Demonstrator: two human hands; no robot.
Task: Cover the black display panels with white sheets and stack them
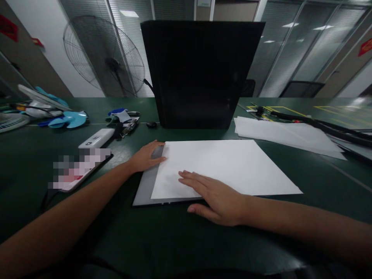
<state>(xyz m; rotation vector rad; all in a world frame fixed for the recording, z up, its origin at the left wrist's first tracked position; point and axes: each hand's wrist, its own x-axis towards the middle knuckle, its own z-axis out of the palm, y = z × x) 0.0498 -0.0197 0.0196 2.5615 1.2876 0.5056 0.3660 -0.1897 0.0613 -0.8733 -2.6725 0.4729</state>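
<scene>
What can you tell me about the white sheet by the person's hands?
The white sheet looks like plain paper with straight edges and no visible marks. It lies flat over a grey, dark-edged panel, which shows along its left side. The left hand is at its left edge, thumb over it; the right hand's fingers lie over its near part.

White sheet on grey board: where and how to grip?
Probably pinch the white sheet at its near right corner, from the right: it lies flat, that corner uncovered; the left hand is at the left edge, the right hand over the near edge.
</scene>
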